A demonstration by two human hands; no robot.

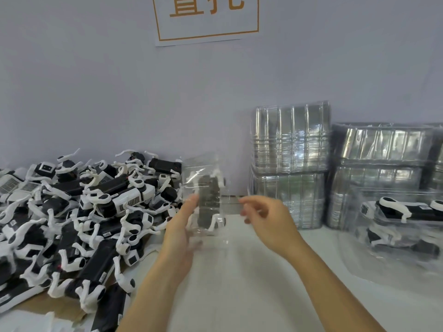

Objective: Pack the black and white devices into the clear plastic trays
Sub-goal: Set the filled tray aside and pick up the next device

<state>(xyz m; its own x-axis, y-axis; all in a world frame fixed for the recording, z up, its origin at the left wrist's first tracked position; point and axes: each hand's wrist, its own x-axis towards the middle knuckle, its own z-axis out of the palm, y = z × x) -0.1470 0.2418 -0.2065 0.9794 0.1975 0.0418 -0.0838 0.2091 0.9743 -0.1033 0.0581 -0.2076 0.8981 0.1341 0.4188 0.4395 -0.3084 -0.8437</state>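
Note:
My left hand point(183, 226) holds a clear plastic tray point(205, 178) upright above the table, fingers along its left edge. A black and white device point(209, 200) sits inside that tray. My right hand point(265, 219) is at the tray's right edge with fingers curled; motion blur hides whether it pinches the plastic. A large pile of loose black and white devices point(79, 221) covers the table's left side.
Tall stacks of empty clear trays point(290, 149) stand against the wall at right, more stacks point(381, 149) beside them. Packed trays holding devices point(405, 226) lie at the far right. A white table surface point(251, 283) spreads below my hands. A sign point(206, 17) hangs on the wall.

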